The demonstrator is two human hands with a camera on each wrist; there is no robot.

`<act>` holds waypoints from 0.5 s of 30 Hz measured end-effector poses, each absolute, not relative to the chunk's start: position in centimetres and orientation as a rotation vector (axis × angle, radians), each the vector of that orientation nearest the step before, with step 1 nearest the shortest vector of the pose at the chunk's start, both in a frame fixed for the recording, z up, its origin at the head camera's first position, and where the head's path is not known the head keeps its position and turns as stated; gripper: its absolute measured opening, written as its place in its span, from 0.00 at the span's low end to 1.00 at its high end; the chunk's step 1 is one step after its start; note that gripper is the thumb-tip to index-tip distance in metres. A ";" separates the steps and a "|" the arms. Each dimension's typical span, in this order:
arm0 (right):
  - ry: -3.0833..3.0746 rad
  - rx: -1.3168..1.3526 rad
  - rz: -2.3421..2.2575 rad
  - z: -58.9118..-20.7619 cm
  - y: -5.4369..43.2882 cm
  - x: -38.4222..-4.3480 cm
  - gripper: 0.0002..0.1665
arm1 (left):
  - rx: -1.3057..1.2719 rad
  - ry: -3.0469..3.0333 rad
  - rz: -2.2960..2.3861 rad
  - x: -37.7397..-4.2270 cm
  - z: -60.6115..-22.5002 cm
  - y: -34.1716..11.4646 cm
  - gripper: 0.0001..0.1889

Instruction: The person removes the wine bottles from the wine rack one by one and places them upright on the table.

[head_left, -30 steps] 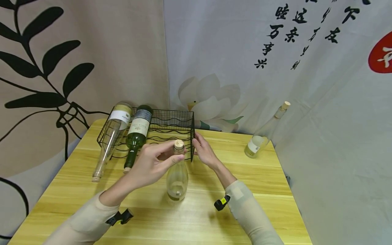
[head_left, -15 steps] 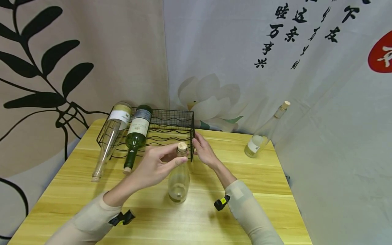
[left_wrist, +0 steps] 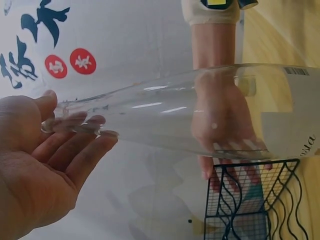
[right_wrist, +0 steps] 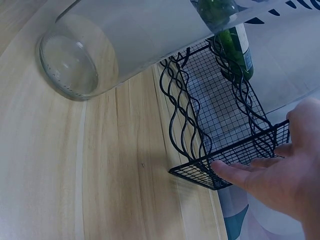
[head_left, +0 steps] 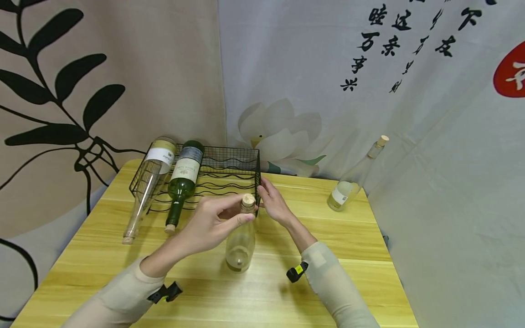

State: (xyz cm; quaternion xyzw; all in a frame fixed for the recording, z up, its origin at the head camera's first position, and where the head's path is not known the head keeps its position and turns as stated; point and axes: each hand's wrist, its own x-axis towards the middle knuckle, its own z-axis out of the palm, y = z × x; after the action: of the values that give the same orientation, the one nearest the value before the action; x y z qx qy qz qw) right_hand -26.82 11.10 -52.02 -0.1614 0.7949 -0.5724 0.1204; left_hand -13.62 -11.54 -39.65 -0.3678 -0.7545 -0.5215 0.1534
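Pinched at the neck by my left hand (head_left: 217, 223), a clear glass bottle (head_left: 239, 250) with a cork (head_left: 248, 199) stands nearly upright in the head view. The left wrist view shows thumb and fingers around its neck and a white label (left_wrist: 292, 130) near its base. A black wire wine rack (head_left: 231, 159) lies behind it. My right hand (head_left: 276, 207) rests against the rack's right end, its fingers fairly straight along the mesh (right_wrist: 235, 157). In the rack lie a clear bottle with a white label (head_left: 161, 155) and a green wine bottle (head_left: 186, 171), corks toward me.
Another corked clear bottle (head_left: 342, 193) stands at the table's back right corner. The wooden table (head_left: 328, 291) reaches a cloth backdrop (head_left: 295, 68) with printed leaves, a flower and characters, which hangs behind and along the right side.
My left hand has shifted slightly right and toward me with the bottle, its corked top moving more than its base. The right hand and the rack have stayed in place.
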 end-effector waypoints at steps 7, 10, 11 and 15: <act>2.312 -0.463 -1.680 -52.0 11.1 -26.8 0.39 | -1.045 -2.192 -1.507 -13.5 -39.7 -11.6 0.21; 2.310 -0.463 -1.681 -52.1 11.1 -26.9 0.39 | -1.024 -2.224 -1.508 -13.4 -39.7 -11.6 0.21; 2.313 -0.464 -1.679 -52.1 11.1 -26.9 0.39 | -1.015 -2.236 -1.506 -13.4 -39.6 -11.6 0.20; 2.324 -0.469 -1.668 -52.1 11.1 -26.9 0.39 | -0.983 -2.279 -1.510 -13.3 -39.5 -11.6 0.20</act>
State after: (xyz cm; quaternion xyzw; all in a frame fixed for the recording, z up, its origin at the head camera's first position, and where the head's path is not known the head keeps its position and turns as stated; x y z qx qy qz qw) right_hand -26.86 11.10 -52.08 -0.1606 0.7958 -0.5711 0.1211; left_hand -13.34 -11.55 -39.49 -0.3361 -0.7789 -0.5162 0.1180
